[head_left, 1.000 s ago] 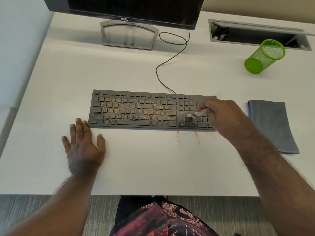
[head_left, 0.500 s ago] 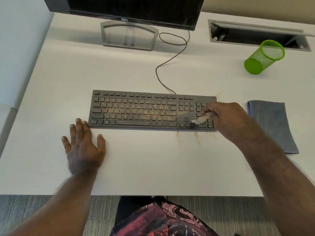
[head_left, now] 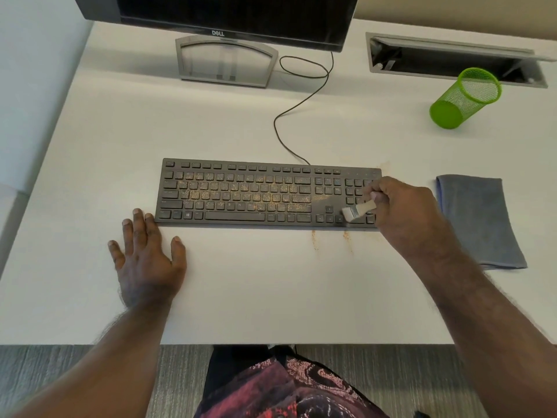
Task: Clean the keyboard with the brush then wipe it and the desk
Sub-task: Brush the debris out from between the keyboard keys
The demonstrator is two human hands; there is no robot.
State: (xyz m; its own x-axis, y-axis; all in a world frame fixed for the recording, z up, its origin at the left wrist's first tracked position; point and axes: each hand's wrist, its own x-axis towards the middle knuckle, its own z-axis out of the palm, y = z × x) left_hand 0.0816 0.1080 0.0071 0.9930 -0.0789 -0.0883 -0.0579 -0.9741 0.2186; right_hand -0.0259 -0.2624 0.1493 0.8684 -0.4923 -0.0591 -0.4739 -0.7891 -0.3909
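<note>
A black keyboard (head_left: 241, 193) lies in the middle of the white desk (head_left: 271, 297), its letter keys speckled with orange-brown crumbs. My right hand (head_left: 401, 209) grips a small pale brush (head_left: 357, 212), whose bristles touch the keyboard's lower right keys beside the arrow keys. My left hand (head_left: 146, 260) rests flat on the desk, fingers spread, fingertips at the keyboard's front left corner. Two short crumb streaks (head_left: 315, 239) lie on the desk just in front of the keyboard. A folded grey cloth (head_left: 479, 221) lies to the right.
A monitor (head_left: 235, 16) on a grey stand (head_left: 226, 63) is at the back, with the keyboard cable (head_left: 301, 101) looping toward it. A green mesh pen cup (head_left: 464, 98) stands at back right, in front of an open cable tray (head_left: 452, 60).
My right hand has drawn the brush toward me and to the right, from the block left of the number pad to the keyboard's bottom row. My left hand has stayed still.
</note>
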